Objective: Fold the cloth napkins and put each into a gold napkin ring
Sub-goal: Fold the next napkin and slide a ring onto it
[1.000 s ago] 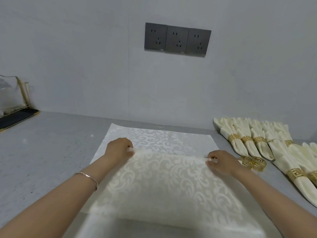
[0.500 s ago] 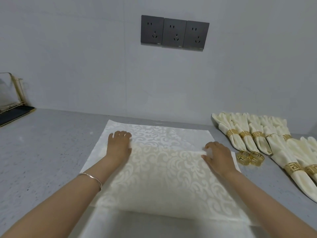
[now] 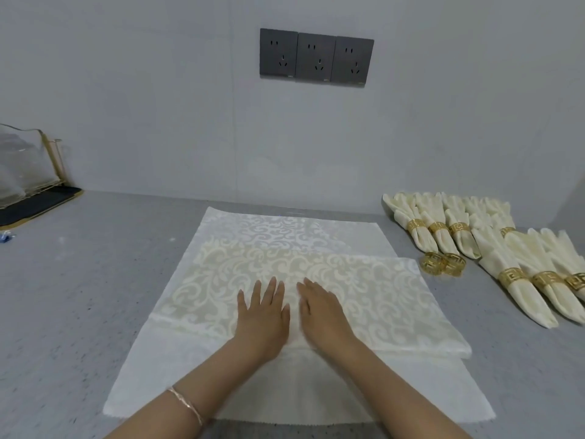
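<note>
Cream damask, the napkin (image 3: 364, 280) lies spread on the grey bench (image 3: 79, 280). A doubled band lies across its middle, with single cloth showing beyond the band and nearer the person. The band's long axis runs left to right.

The left grip (image 3: 262, 315) and the right grip (image 3: 323, 315) rest flat on the centre of the band, side by side and nearly touching. Their fingers are straight and point away from the person, and they hold nothing. This looks like smoothing a pleat.

The band's free far edge lies just past the fingertips and its ends stretch out to each side. The next fold probably needs the grips to spread apart along that axis. Two loose rings (image 3: 443, 263) sit just beside the band's far right corner, nearer the right grip. Ringed napkins (image 3: 522, 248) lie in rows beyond them.
</note>
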The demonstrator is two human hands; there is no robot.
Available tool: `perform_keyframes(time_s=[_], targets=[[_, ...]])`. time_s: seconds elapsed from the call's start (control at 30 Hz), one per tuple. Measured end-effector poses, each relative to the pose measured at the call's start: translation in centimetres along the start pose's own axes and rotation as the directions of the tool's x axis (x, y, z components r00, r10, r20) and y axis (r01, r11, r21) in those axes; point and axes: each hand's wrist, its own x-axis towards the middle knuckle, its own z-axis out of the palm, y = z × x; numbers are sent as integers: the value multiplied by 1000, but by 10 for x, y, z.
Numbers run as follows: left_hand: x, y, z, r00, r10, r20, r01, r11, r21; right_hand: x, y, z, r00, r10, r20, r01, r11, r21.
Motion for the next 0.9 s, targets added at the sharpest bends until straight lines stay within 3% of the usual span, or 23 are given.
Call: perform_keyframes(time_s=[0.2, 0.4, 0.67, 0.9], targets=[[-2, -2, 4, 999, -9, -39, 8, 1000, -6, -8, 2, 10, 1000, 4, 16, -2, 985, -170], [-1, -26, 1, 994, -93, -52, 90, 994, -54, -17, 37, -6, 989, 132, 67, -115, 971, -211], [5, -86, -10, 963, -265, -52, 264, 964, -34, -45, 122, -52, 952, 305, 6, -295, 924, -244], [0, -114, -14, 958, -276, -80, 272, 961, -53, -49, 148, -66, 925, 380, 5, -357, 875, -326]])
